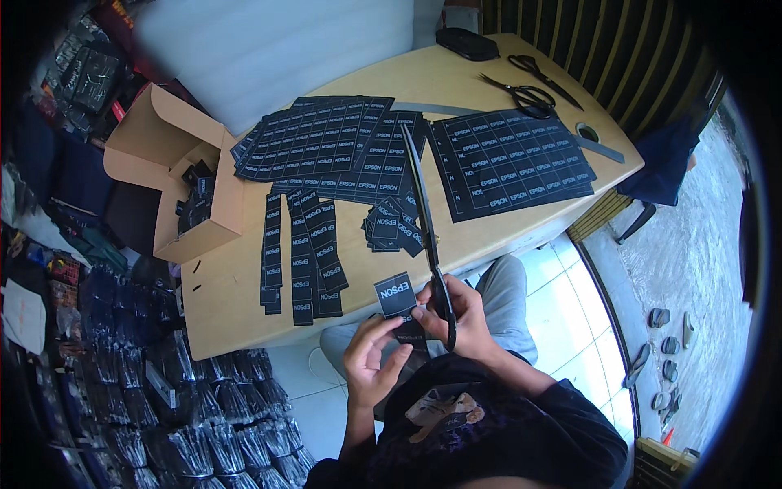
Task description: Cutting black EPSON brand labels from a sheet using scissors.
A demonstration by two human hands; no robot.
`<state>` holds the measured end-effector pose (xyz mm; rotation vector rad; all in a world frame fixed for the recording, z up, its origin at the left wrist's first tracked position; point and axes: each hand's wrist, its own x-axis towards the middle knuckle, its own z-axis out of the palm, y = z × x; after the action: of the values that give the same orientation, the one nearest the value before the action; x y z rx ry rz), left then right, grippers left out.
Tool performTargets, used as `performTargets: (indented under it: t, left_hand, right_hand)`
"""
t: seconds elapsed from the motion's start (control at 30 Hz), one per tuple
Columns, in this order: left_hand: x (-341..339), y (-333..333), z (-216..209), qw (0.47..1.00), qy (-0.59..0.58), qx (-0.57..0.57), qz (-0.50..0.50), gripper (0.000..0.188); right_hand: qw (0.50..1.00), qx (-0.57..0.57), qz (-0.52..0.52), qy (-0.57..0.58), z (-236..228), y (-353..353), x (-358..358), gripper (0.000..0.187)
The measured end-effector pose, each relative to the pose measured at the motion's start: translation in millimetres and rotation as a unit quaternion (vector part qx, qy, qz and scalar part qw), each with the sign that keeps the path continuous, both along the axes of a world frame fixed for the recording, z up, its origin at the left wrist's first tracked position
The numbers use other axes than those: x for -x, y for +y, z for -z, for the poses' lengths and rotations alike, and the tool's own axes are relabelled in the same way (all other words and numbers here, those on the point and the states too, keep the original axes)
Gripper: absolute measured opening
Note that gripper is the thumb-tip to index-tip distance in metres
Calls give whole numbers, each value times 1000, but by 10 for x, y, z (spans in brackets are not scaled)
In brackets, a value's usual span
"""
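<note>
The left hand (371, 363) pinches a black label strip (397, 300); the right hand (460, 314) grips long scissors (423, 220). Cut labels (393, 226) and strips (301, 261) cover the tabletop (220, 301), while whole sheets (509, 159) wait uncut.

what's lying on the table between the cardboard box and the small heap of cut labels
In the head view, rows of black label strips lie side by side on the table, between the cardboard box and the heap of cut labels.

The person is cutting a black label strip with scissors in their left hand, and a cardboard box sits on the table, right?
Not quite: the head view shows the scissors in the right hand; the left hand holds the black label strip. The cardboard box does sit on the table.
</note>
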<state>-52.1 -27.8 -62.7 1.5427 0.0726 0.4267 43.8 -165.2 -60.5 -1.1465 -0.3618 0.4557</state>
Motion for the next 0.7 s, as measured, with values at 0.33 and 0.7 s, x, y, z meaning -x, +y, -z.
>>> performTargets:
  t: [0.33, 0.7]
  left_hand:
    - [-282, 69, -148, 996, -42, -79, -3, 34]
    - [-322, 202, -287, 999, -40, 27, -13, 48]
  right_hand:
    - [1000, 10, -2, -13, -71, -63, 30, 24]
    - [973, 132, -145, -123, -181, -757, -285, 85]
